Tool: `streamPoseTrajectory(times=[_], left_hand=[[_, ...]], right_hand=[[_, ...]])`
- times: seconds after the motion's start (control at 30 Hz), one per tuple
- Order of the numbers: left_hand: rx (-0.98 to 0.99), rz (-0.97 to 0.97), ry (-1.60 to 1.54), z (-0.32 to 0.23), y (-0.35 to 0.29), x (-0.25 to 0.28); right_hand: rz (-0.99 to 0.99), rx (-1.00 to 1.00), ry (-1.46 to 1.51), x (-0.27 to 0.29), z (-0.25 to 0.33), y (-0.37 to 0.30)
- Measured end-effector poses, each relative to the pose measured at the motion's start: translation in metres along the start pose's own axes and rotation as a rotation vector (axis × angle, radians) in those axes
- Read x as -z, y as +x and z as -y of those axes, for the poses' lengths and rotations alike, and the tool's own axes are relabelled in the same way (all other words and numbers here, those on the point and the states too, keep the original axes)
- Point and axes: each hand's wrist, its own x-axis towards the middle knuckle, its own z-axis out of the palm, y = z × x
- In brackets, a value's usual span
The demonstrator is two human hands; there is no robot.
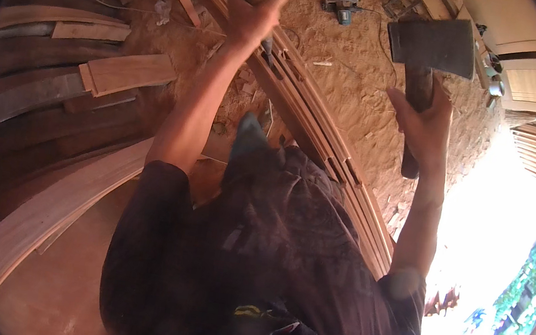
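My left hand [249,21] is closed around a chisel [267,48] with a thick, pale, round-topped wooden handle. Its dark blade points down to a bundle of long reddish-brown wooden strips [309,105], close to a dark slot; I cannot tell whether the tip touches. Up on the right, my right hand [428,123] grips the dark handle of a hatchet [432,44] with a broad, blocky head. The hatchet is held above the ground, apart from the chisel. More slots show in the strips farther down, near my right forearm.
Boards [129,73] lie stacked at the left, with a long curved plank [62,209] below them. A corded power tool [343,9] rests on the bare earth floor [336,49]. Pale panels [532,83] stand at the upper right, above bright daylight.
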Motion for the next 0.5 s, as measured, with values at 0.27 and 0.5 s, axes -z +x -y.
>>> streamPoseTrajectory(times=[0.27, 0.5], left_hand=[[-0.381, 0.134, -0.113, 0.010, 0.010, 0.032], [-0.526, 0.005, 0.033, 0.005, -0.008, -0.013]], right_hand=[[0.057, -0.145, 0.069, -0.019, -0.044, -0.006], [0.096, -0.184, 0.082, -0.036, -0.066, -0.006]])
